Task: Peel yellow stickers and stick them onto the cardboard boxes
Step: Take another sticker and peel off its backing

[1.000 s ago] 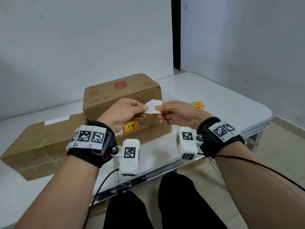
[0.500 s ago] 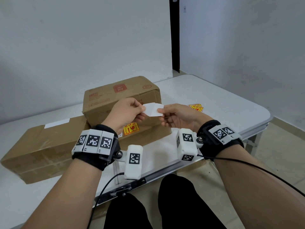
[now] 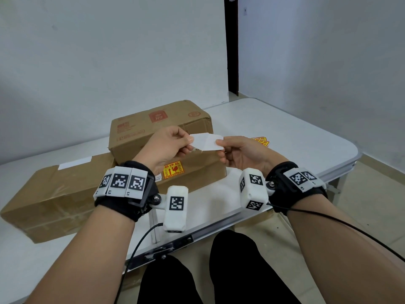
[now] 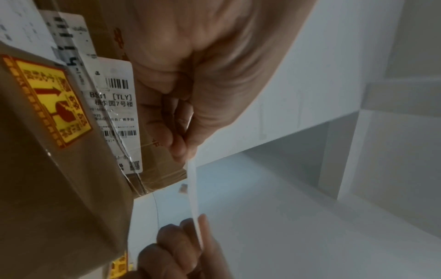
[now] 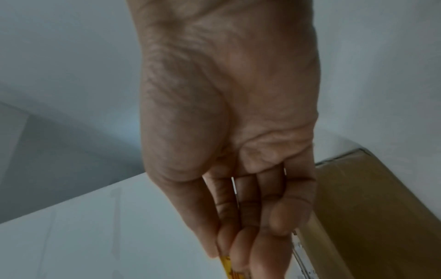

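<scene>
Over a white folding table [image 3: 295, 137] before brown cardboard boxes [image 3: 157, 126], both left hand [image 3: 166, 145] and right hand [image 3: 241, 152] pinching a white-backed yellow sticker [image 3: 208, 142] mid-peel, likely to tear or curl onto itself if yanked.

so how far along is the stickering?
Done: one yellow sticker is on the front of the taller box. In hand: left hand and right hand pinch a sticker sheet, white back up. Left: the long box shows no yellow sticker; spare stickers lie on the table.
</scene>
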A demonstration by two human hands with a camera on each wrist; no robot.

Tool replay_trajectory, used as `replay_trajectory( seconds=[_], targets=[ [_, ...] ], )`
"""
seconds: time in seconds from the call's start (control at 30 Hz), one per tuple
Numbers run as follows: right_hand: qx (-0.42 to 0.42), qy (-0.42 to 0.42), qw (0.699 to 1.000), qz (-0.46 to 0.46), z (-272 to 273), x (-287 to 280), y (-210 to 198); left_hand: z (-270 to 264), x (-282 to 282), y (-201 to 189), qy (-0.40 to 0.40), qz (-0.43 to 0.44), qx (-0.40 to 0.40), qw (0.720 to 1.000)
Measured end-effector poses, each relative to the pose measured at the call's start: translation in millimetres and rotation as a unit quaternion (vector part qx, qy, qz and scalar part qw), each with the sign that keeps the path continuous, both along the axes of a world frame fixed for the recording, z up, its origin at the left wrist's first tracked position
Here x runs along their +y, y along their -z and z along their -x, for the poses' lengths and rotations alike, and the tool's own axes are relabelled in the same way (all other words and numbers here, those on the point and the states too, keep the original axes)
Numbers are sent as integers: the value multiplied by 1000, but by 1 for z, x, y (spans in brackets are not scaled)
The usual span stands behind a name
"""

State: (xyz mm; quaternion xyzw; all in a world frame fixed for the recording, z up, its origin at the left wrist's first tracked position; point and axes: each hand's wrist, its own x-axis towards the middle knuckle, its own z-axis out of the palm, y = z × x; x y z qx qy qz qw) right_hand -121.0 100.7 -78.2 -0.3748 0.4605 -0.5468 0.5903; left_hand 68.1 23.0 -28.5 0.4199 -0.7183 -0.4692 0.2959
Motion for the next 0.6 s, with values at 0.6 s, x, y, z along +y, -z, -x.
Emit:
replay_trajectory(
  seconds=[0.6],
  targets=[
    [-57,78,995,-3,6,3,1,14,3,9,6,46,10,999]
  ],
)
